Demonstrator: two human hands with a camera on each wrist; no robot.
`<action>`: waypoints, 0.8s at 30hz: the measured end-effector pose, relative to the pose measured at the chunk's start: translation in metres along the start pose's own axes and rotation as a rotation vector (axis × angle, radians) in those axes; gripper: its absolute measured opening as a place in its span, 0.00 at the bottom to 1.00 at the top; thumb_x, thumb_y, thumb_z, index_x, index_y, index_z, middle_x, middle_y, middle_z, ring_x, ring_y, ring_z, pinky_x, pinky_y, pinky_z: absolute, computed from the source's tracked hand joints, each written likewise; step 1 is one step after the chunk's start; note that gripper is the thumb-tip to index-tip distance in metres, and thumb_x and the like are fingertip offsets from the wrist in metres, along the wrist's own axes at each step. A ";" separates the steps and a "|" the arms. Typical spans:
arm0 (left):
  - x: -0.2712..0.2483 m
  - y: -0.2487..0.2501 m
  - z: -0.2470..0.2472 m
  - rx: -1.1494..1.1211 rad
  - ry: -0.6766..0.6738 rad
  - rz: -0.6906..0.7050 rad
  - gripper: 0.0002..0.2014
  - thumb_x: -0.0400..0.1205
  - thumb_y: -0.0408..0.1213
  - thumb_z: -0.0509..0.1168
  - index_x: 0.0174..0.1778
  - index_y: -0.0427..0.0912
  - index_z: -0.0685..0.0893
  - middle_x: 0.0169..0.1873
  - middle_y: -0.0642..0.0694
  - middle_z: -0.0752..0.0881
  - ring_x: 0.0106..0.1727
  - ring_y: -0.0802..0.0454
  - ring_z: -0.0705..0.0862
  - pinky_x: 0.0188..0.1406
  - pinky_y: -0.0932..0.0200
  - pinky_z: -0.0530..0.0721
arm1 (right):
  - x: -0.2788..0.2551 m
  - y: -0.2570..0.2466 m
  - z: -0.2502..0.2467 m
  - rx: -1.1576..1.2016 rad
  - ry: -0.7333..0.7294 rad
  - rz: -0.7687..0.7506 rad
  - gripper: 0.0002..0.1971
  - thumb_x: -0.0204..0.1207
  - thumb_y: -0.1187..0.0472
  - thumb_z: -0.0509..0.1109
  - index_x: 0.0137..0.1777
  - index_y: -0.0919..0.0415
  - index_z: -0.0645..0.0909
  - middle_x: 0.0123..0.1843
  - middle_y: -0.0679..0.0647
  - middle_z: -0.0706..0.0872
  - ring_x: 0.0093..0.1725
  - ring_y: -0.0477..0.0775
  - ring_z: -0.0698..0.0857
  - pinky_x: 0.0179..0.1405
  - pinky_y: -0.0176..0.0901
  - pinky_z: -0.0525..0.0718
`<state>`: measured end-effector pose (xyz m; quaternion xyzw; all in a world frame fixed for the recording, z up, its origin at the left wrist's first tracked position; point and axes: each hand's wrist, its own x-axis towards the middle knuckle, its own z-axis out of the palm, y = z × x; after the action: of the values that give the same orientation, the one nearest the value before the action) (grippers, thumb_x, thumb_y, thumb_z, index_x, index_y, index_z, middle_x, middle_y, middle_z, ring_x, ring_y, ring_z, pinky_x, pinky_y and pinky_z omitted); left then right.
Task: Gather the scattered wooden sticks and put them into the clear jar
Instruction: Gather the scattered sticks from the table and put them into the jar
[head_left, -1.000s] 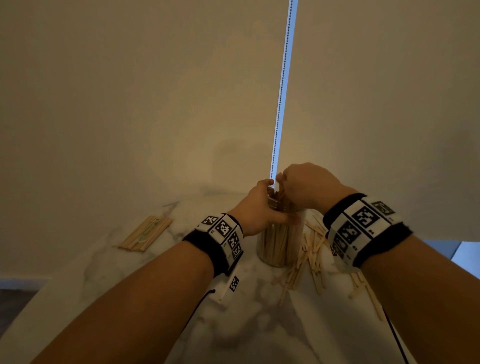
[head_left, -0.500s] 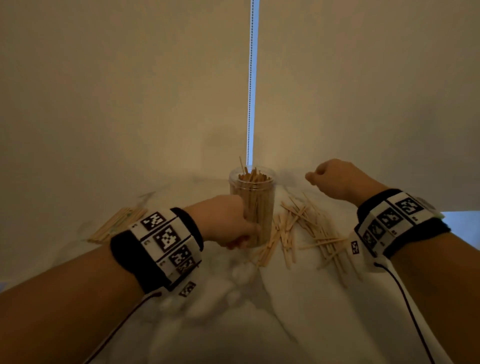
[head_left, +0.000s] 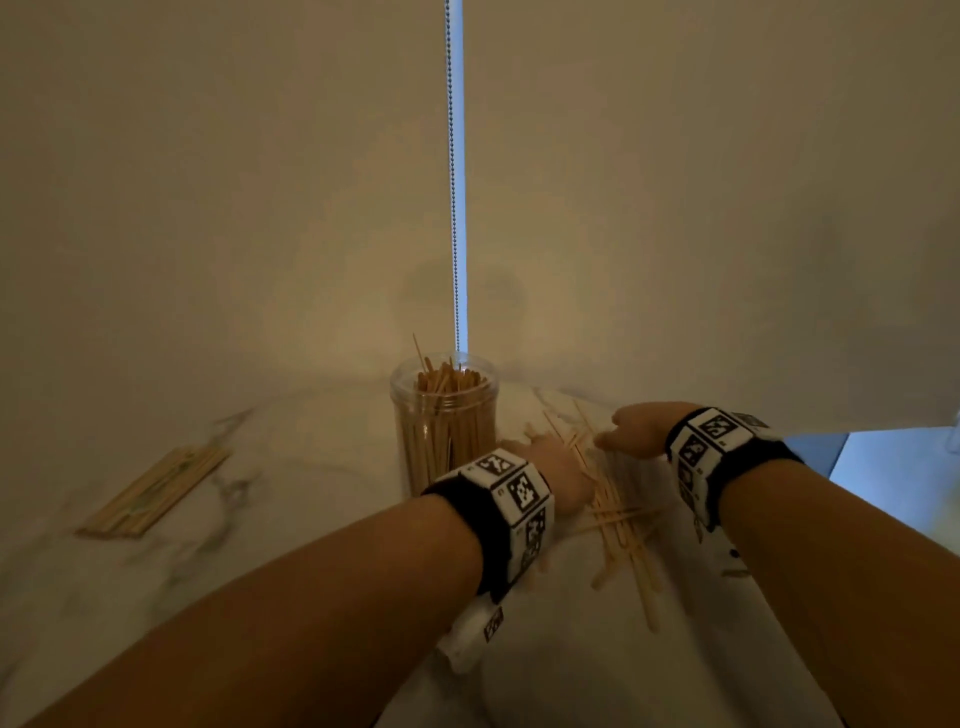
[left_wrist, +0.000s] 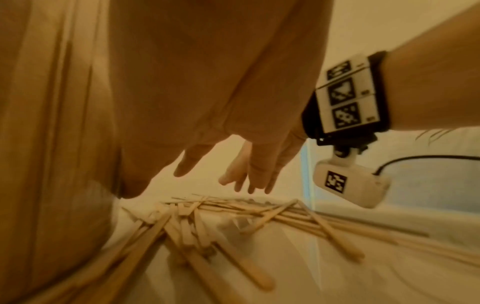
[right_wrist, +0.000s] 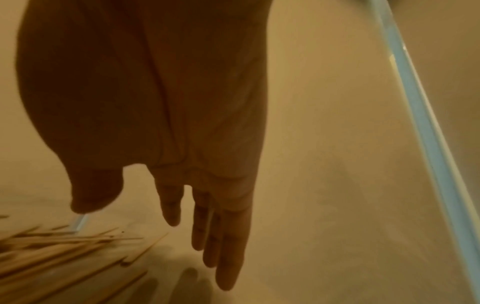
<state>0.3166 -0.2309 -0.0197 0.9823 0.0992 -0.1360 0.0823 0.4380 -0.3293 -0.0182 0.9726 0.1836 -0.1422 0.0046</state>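
Observation:
The clear jar stands upright on the marble table, packed with wooden sticks that poke above its rim. Loose sticks lie in a crossed pile right of it. My left hand hovers low over the pile's near-left side, fingers spread and empty. My right hand reaches in from the right at the pile's far side, fingers straight and holding nothing. In the left wrist view the jar wall fills the left and the pile lies just under both hands.
A neat bundle of sticks lies on the table's left side, apart from the jar. Closed blinds with a bead chain hang right behind the table. The table's right edge is near my right forearm.
Both hands left the jar's mouth. My left hand then let go of the jar's side and moved right over the pile; my right hand dropped toward the pile and uncurled.

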 end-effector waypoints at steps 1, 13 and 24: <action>0.000 0.001 0.001 0.046 -0.023 0.027 0.24 0.91 0.49 0.53 0.79 0.39 0.71 0.78 0.35 0.72 0.76 0.33 0.73 0.76 0.39 0.71 | 0.008 -0.004 0.000 0.002 -0.004 -0.024 0.36 0.87 0.37 0.51 0.85 0.64 0.64 0.85 0.60 0.66 0.83 0.60 0.67 0.81 0.53 0.65; -0.010 -0.001 0.026 0.115 -0.001 0.191 0.13 0.90 0.38 0.60 0.59 0.31 0.85 0.31 0.48 0.69 0.59 0.40 0.83 0.40 0.63 0.67 | -0.004 -0.042 0.018 -0.219 0.079 -0.292 0.21 0.82 0.47 0.68 0.59 0.65 0.86 0.58 0.60 0.88 0.46 0.54 0.79 0.45 0.42 0.74; -0.085 -0.068 0.048 0.103 -0.009 0.309 0.08 0.81 0.42 0.71 0.47 0.40 0.88 0.43 0.43 0.88 0.42 0.46 0.84 0.40 0.56 0.81 | -0.100 -0.075 0.055 -0.274 0.067 -0.300 0.15 0.85 0.53 0.64 0.51 0.66 0.85 0.51 0.59 0.88 0.41 0.55 0.79 0.42 0.43 0.76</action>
<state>0.2097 -0.1886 -0.0506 0.9881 -0.0608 -0.1312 0.0520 0.3064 -0.2981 -0.0399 0.9289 0.3439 -0.0825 0.1096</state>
